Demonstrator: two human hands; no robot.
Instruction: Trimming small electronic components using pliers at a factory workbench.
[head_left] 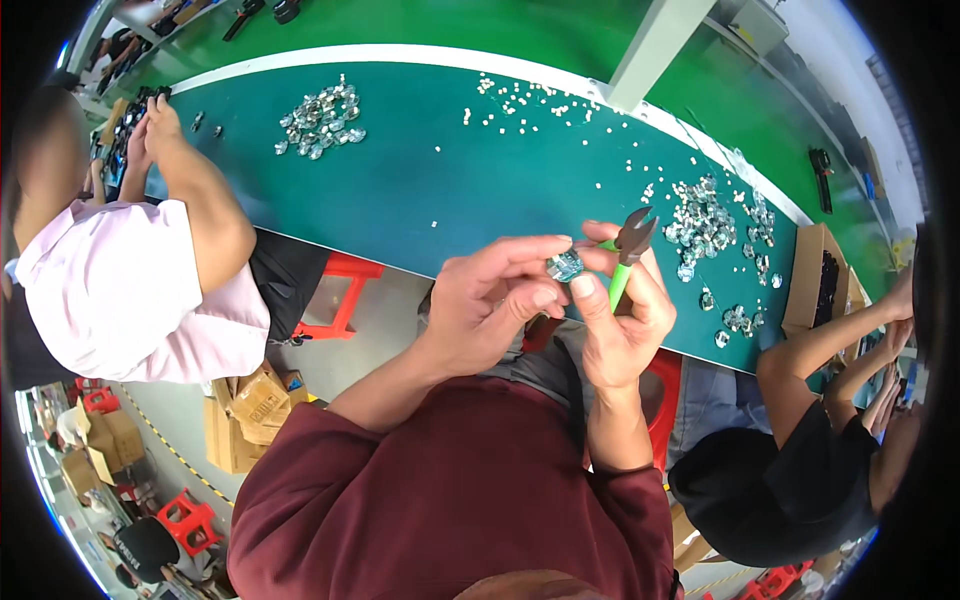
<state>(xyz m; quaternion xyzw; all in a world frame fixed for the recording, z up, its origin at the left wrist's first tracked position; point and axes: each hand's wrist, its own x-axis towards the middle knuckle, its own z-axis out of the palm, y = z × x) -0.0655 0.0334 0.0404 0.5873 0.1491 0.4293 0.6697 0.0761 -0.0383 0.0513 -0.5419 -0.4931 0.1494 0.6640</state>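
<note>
1. While the left hand pinches a small shiny part between thumb and fingertips, the part sits above the near table edge.
2. Right hand is closed around green-handled cutters; their jaws stand just right of the part, slightly apart.
3. Risk: the left fingers lie close to the jaws and could be nipped.
4. Risk: a loose pinch could drop the part to the floor.
5. A pile of similar parts lies to the right, another pile far left.

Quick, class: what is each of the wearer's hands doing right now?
Left hand: fingers pinched on a small shiny part.
Right hand: closed around green-handled cutters.
</note>
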